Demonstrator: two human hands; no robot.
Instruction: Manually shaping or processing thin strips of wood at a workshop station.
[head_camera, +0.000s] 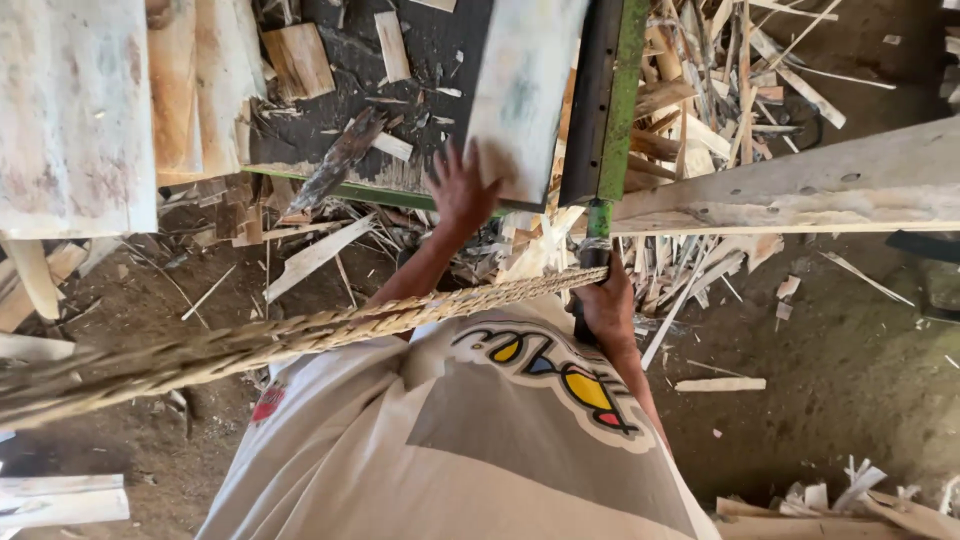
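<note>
Head view, looking straight down the torso. Pale board lies flat on the dark table, its near end at the table's front edge, tight against the black-and-green rail on its right side; my read is the rail acts as a guide to keep it straight.

Left hand sits at the board's near end, fingers spread wide and pressing on it, nothing gripped; looks like a push or hold-down, not a grasp.

Right hand is lower, just under the rail's green end, fingers curled shut around a dark handle or bar; can't tell exactly what it is, as the braided rope crosses right in front.

Long plank runs off to the right. More boards stacked left on the table. Offcuts and splinters heaped behind and beneath, on the dirt floor.

Hidden: any blade or cutter, not visible. Board's far end cut off at frame top. Shirt blocks everything near the legs. Rope's ends out of frame.
</note>
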